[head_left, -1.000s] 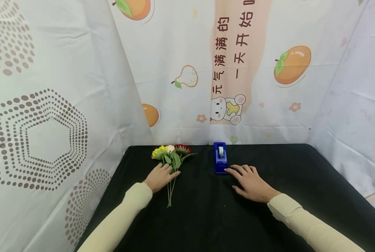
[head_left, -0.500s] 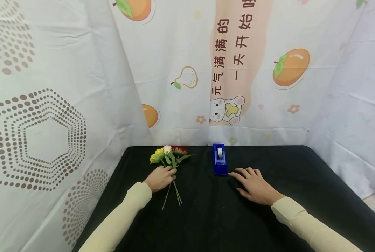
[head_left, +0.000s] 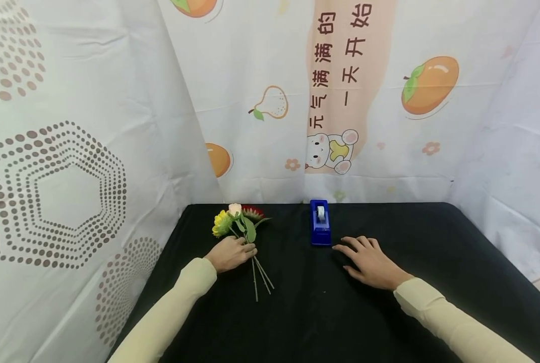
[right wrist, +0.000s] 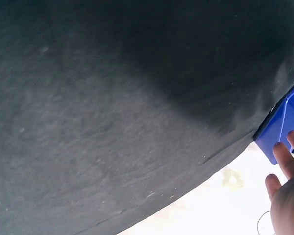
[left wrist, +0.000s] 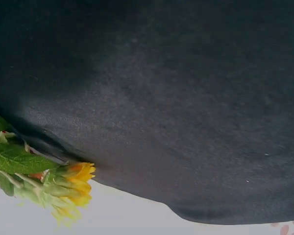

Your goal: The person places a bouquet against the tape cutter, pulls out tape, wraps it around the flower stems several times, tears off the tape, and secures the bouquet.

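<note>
Long-stemmed yellow, pale-pink and dark-red flowers (head_left: 250, 232) are left of centre over black cloth (head_left: 324, 322), stems pinched in my left hand (head_left: 230, 253); a light, even pinch should stop them splaying. My right hand (head_left: 373, 264), fingers spread, is near the blue plastic tape dispenser (head_left: 320, 233).

- A black-covered counter (head_left: 292, 322), its far corners rounded, its cover slightly creased.
- On it, near the far edge, a blue tape dispenser (head_left: 320, 235) with a pale roll (head_left: 321, 214).
- A bunch of flowers (head_left: 250, 233); whether it touches the surface cannot be told.
</note>
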Demonstrator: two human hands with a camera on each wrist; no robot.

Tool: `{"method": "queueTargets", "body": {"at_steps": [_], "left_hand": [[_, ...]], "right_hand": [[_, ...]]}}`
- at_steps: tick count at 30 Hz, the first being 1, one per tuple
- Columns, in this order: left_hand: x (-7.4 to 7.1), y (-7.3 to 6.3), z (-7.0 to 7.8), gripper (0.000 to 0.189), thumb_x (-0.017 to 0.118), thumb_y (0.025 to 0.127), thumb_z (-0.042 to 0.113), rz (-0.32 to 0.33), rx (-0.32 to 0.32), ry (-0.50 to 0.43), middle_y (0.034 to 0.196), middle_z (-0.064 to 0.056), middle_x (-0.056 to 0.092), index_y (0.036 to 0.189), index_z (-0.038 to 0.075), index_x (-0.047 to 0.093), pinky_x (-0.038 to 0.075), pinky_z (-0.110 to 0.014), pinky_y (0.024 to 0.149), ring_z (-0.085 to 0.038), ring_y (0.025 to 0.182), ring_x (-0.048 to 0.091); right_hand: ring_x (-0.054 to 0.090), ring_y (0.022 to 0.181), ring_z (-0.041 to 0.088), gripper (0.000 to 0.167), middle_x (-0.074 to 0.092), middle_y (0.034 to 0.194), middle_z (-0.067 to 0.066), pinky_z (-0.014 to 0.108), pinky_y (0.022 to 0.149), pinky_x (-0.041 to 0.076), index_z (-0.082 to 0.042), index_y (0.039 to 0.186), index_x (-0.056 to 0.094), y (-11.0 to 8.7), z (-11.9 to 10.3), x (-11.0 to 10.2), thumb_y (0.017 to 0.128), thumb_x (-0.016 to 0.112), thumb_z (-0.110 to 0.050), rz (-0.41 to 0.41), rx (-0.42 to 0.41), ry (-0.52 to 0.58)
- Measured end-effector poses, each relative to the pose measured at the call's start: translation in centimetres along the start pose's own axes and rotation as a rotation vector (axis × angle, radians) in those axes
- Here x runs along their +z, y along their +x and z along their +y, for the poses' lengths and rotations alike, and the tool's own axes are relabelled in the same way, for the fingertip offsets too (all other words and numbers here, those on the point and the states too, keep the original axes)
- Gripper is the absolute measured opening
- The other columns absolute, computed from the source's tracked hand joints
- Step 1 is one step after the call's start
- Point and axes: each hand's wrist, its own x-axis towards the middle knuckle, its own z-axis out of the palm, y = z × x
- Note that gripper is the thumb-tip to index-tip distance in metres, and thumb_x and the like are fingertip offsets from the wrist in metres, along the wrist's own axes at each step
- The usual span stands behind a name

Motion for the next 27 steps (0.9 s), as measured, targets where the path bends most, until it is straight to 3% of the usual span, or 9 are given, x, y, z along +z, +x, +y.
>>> {"method": "queueTargets", "body": {"at_steps": [7, 12, 17, 27], "left_hand": [[-0.6, 0.0, 0.2, 0.025, 0.066, 0.100, 0.025, 0.065, 0.019, 0.029, 0.119, 0.007, 0.072, 0.123, 0.023, 0.076, 0.048, -0.025, 0.064, -0.017, 0.098, 0.058], [-1.6, -0.2, 0.8, 0.025, 0.065, 0.101, 0.027, 0.038, 0.014, 0.046, 0.111, 0.005, 0.071, 0.123, 0.020, 0.075, 0.044, -0.025, 0.064, -0.015, 0.095, 0.055], [-2.5, 0.5, 1.9, 0.027, 0.065, 0.102, 0.029, 0.033, 0.001, 0.036, 0.109, 0.002, 0.069, 0.123, 0.017, 0.075, 0.045, -0.028, 0.070, -0.016, 0.098, 0.054], [-5.2, 3.2, 4.4, 0.028, 0.057, 0.104, 0.031, 0.043, -0.005, 0.081, 0.106, 0.005, 0.072, 0.119, 0.018, 0.077, 0.040, -0.030, 0.072, -0.017, 0.094, 0.047]], "right_hand": [[0.049, 0.122, 0.038, 0.049, 0.054, 0.143, 0.019, 0.063, 0.096, 0.036, -0.014, 0.139, 0.063, 0.7, -0.6, 0.0, 0.093, 0.075, -0.027, 0.024, -0.038, 0.004], [0.051, 0.115, 0.035, 0.031, 0.058, 0.137, 0.018, 0.061, 0.092, 0.037, -0.016, 0.121, 0.072, 1.6, -1.9, 0.1, 0.091, 0.078, -0.024, 0.083, -0.099, 0.027], [0.051, 0.110, 0.029, 0.022, 0.065, 0.125, 0.010, 0.056, 0.089, 0.037, -0.016, 0.115, 0.074, 2.2, -3.9, -0.4, 0.096, 0.073, -0.027, 0.066, -0.105, 0.056], [0.050, 0.096, 0.014, 0.049, 0.072, 0.119, -0.003, 0.043, 0.084, 0.035, -0.010, 0.130, 0.071, 3.9, -9.3, -0.8, 0.106, 0.051, -0.048, -0.095, -0.098, 0.168]]}}
